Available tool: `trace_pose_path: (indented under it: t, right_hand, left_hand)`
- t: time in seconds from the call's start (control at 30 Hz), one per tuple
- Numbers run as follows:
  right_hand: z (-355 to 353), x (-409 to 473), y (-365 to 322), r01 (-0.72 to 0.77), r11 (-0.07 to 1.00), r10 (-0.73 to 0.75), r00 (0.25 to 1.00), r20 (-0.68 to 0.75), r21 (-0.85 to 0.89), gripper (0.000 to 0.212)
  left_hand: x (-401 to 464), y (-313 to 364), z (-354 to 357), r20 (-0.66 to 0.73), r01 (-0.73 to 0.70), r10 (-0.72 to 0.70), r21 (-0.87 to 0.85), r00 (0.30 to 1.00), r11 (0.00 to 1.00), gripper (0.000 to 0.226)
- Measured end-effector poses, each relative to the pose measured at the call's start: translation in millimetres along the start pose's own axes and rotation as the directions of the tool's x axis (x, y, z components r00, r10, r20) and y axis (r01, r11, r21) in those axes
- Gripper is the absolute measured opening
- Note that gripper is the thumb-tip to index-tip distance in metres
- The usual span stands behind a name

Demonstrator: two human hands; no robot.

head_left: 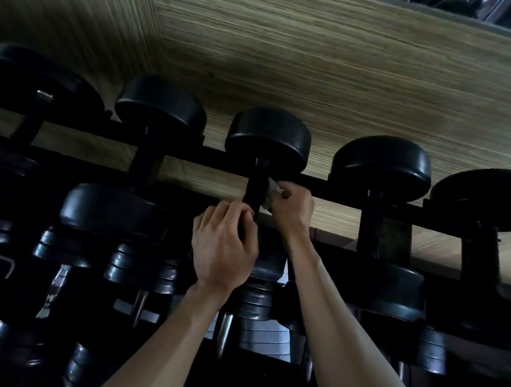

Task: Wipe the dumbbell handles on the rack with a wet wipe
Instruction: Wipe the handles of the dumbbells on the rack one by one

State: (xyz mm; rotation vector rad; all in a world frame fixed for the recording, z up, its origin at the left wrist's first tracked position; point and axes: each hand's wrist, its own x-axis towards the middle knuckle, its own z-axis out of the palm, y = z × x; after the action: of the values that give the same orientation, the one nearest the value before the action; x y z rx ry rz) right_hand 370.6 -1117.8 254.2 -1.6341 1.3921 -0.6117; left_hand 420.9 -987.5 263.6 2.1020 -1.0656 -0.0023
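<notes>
Wood-grain panelling (350, 74) fills the wall behind the black rack (341, 192), and I take the rack's top rail as my landmark. Along that rail sit five round-headed dumbbells in a row, with more rows of darker, shinier ones below it. I am working on the middle dumbbell (269, 137), whose far head stands just above the rail and whose handle (255, 190) runs down across it towards me. My left hand (222, 245) grips the near end of that handle just below the rail, fingers curled round it. My right hand (292, 207) sits right at the rail, pinching the white wet wipe (270, 192) against the handle's right side. As I judge it, this handle is mid-wipe. Nothing here tells me which of the neighbouring handles along the rail are already clean, nor the lower rows, so I would reckon a good share of the rack may remain.
</notes>
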Motion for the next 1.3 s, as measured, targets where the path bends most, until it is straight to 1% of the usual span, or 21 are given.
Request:
trace_pose_path:
  t: [0.13,0.2,0.27,0.3,0.33,0.4,0.5,0.53,0.57,0.63,0.73,0.77,0.83,0.93,1.03,1.07,1.13,1.17,1.23,1.27,1.3]
  right_hand:
    - [1.6,6.7,2.2,-0.033,0.997,0.027,0.997,0.079,0.065,0.046]
    - [-7.7,-1.6,7.2,-0.04,0.999,0.036,0.98,0.198,0.016,0.039]
    - [-18.3,-8.8,13.8,-0.019,0.998,0.038,0.935,0.352,-0.058,0.034]
    - [-21.7,-9.9,15.6,-0.013,0.997,0.041,0.915,0.402,-0.071,0.032]
    - [-23.5,-9.6,14.6,-0.015,0.997,0.043,0.909,0.414,-0.07,0.028]
    - [-20.2,-3.4,8.1,-0.034,0.999,0.041,0.937,0.346,-0.028,0.019]
    - [-9.2,10.1,0.6,0.027,1.0,-0.027,0.981,0.19,0.004,0.018]
    - [-7.2,13.2,-0.1,0.038,0.999,-0.039,0.986,0.165,0.01,0.019]
    - [-5.4,15.3,1.1,0.033,0.999,-0.037,0.986,0.161,0.03,0.019]
    - [-6.7,12.6,5.8,-0.013,0.996,-0.005,0.98,0.2,0.088,0.019]
    - [-11.9,5.1,16.4,-0.183,0.948,0.102,0.95,0.296,0.259,0.013]
    - [-11.4,6.0,22.8,-0.205,0.937,0.12,0.95,0.289,0.283,0.013]
    - [-8.7,9.4,29.4,-0.224,0.944,0.169,0.959,0.227,0.241,0.014]
    - [-4.1,11.9,23.3,-0.245,0.962,0.226,0.962,0.15,0.12,0.019]
    - [1.8,15.7,12.1,-0.185,0.982,0.174,0.967,0.186,0.044,0.017]
    - [2.2,15.8,6.3,-0.172,0.984,0.161,0.967,0.196,0.04,0.024]
    - [1.4,15.5,3.9,-0.194,0.975,0.166,0.961,0.223,0.107,0.03]
    - [-2.3,13.7,3.7,-0.212,0.961,0.168,0.956,0.239,0.175,0.028]
    - [-12.4,8.4,4.6,-0.287,0.906,0.201,0.939,0.28,0.31,0.017]
    - [-17.8,6.2,5.7,-0.313,0.895,0.221,0.931,0.291,0.319,0.012]
    - [-22.7,6.0,5.9,-0.326,0.878,0.24,0.933,0.267,0.35,0.013]
  left_hand:
    - [-1.0,0.2,0.9,-0.013,0.002,-0.002,0.009,1.0,1.0,0.022]
    - [-0.6,0.6,0.1,-0.009,0.011,-0.011,-0.004,1.0,1.0,0.021]
    - [-1.0,2.0,-0.7,-0.004,0.017,-0.017,-0.004,1.0,1.0,0.022]
    - [-1.3,2.6,-1.2,-0.002,0.019,-0.019,-0.003,1.0,1.0,0.022]
    - [-1.6,2.9,-1.7,-0.002,0.02,-0.02,-0.001,1.0,1.0,0.022]
    - [-1.4,3.4,-1.8,-0.004,0.023,-0.023,0.011,1.0,1.0,0.022]
    - [-0.8,4.0,-1.6,-0.006,0.022,-0.022,0.01,1.0,1.0,0.023]
    - [-0.8,4.0,-1.7,-0.005,0.022,-0.022,0.009,1.0,1.0,0.024]
    - [-0.6,3.6,-1.5,-0.005,0.022,-0.022,0.009,1.0,1.0,0.024]
    - [-0.9,3.2,-1.5,-0.003,0.025,-0.025,0.006,1.0,1.0,0.024]
    - [-0.9,4.7,-2.0,-0.001,0.032,-0.032,0.005,0.999,0.999,0.024]
    - [-0.9,5.0,-1.9,0.003,0.032,-0.032,0.005,0.999,0.999,0.025]
    - [-0.4,4.3,-1.8,0.01,0.031,-0.031,0.004,0.999,1.0,0.025]
    - [-0.2,3.1,-1.8,0.013,0.025,-0.025,-0.003,1.0,1.0,0.023]
    - [0.1,2.6,-0.9,0.015,0.021,-0.021,-0.001,1.0,1.0,0.023]
    - [0.2,2.3,-0.7,0.017,0.021,-0.021,0.002,1.0,1.0,0.023]
    - [0.1,1.5,-0.8,0.019,0.018,-0.018,0.004,1.0,1.0,0.023]
    - [-0.6,1.8,-1.0,0.017,0.015,-0.015,0.001,1.0,1.0,0.023]
    - [-0.5,2.5,-1.6,0.004,0.008,-0.008,-0.005,1.0,1.0,0.023]
    - [-0.2,2.6,-1.6,0.0,0.005,-0.005,-0.007,1.0,1.0,0.022]
    - [0.1,2.4,-1.5,-0.003,0.001,-0.001,-0.006,1.0,1.0,0.022]
